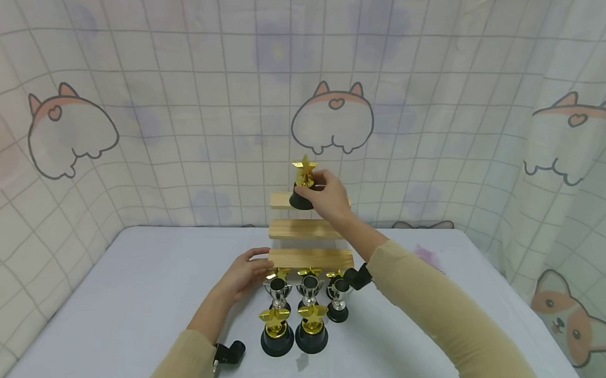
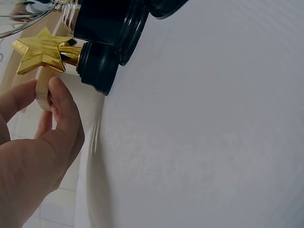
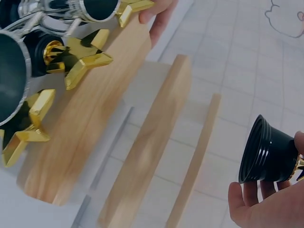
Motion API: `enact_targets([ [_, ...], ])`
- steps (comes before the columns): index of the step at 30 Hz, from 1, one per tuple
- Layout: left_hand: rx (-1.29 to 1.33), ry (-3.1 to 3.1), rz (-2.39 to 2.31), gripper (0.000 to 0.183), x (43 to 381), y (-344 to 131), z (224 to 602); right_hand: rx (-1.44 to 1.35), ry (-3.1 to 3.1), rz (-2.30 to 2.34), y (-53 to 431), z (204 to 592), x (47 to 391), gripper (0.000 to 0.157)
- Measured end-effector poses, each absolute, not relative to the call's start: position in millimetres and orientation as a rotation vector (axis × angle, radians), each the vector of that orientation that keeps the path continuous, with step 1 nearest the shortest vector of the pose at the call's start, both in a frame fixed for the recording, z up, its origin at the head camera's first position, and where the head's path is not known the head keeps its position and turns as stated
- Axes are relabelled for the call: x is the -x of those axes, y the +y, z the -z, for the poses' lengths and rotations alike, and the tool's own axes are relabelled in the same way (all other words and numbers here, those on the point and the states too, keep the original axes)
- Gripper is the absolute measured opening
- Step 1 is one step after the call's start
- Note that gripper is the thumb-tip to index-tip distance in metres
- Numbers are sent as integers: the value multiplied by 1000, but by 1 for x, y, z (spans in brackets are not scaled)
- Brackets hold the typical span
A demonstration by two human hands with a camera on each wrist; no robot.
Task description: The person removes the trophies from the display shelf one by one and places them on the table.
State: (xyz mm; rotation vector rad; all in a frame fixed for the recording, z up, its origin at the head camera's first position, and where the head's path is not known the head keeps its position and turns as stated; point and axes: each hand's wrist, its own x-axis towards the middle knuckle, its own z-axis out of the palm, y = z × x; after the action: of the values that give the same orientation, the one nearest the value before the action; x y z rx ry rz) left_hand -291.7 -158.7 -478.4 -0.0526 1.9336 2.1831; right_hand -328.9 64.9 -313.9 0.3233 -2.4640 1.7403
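Observation:
My right hand (image 1: 331, 200) grips a gold star trophy (image 1: 300, 201) by its black base and stem. It is raised in front of the top plank of a three-step wooden display stand (image 1: 310, 259). In the right wrist view the black base (image 3: 270, 152) is apart from the planks. With thumb and fingers, my left hand (image 1: 240, 273) pinches the left end of the lowest plank (image 2: 42, 92). Just in front of that plank stand more star trophies, their gold stars (image 3: 83, 57) overlapping it, and several silver cup trophies (image 1: 310, 288).
Two more gold star trophies (image 1: 312, 333) stand at the front of the group on the white-covered table (image 1: 403, 340). A white grid-patterned curtain (image 1: 200, 94) with cartoon dogs hangs behind and at both sides. A black wrist camera (image 1: 231, 352) sits at each sleeve.

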Motion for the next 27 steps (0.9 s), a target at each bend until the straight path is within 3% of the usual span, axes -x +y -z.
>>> enact_targets([
  [19, 79, 1953, -2178, 54, 291, -158, 475, -344, -2515, -1768, 97, 324, 292, 56],
  [27, 115, 1969, -2166, 54, 292, -156, 478, -332, -2530, -1814, 117, 346, 276, 58],
])
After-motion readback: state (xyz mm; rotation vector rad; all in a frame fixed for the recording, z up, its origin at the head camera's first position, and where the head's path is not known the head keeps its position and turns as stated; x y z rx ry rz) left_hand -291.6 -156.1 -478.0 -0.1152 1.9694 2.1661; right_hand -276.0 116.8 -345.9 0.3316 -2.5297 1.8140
